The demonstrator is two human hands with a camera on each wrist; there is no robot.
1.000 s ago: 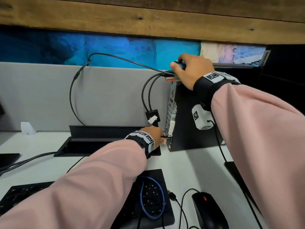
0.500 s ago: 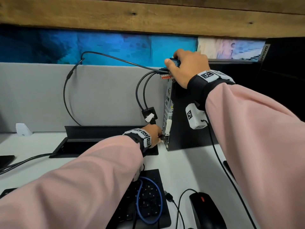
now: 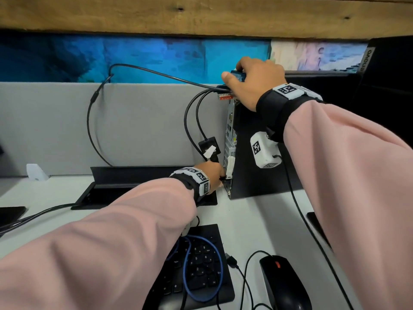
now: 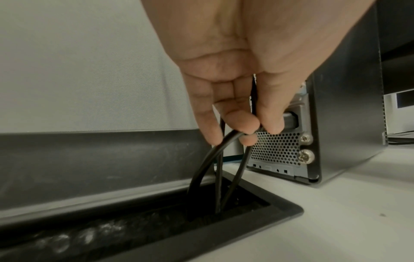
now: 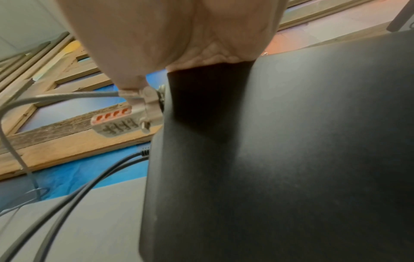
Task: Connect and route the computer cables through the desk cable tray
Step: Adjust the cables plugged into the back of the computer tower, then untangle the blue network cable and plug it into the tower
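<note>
A black computer tower (image 3: 257,157) stands on the white desk, its rear panel facing left. My right hand (image 3: 234,78) grips its top rear corner, fingers curled over a blue piece there; a connector with orange tabs (image 5: 114,122) hangs just below the thumb. My left hand (image 3: 220,177) is low at the rear panel. In the left wrist view its fingertips (image 4: 271,127) pinch a black cable (image 4: 226,140) right at its plug (image 4: 291,120), which sits in the tower's socket. Three black cables drop from there into the open desk cable tray (image 4: 257,223), whose lid stands raised (image 3: 134,173).
A grey partition (image 3: 55,126) backs the desk. A keyboard (image 3: 201,269) with a blue cable loop (image 3: 220,271) on it, a loose USB plug (image 3: 231,260) and a black mouse (image 3: 283,285) lie near me. A monitor (image 3: 388,90) stands right; more cables (image 3: 33,218) trail off left.
Both hands keep their places on the tower; only my head view has shifted slightly.
</note>
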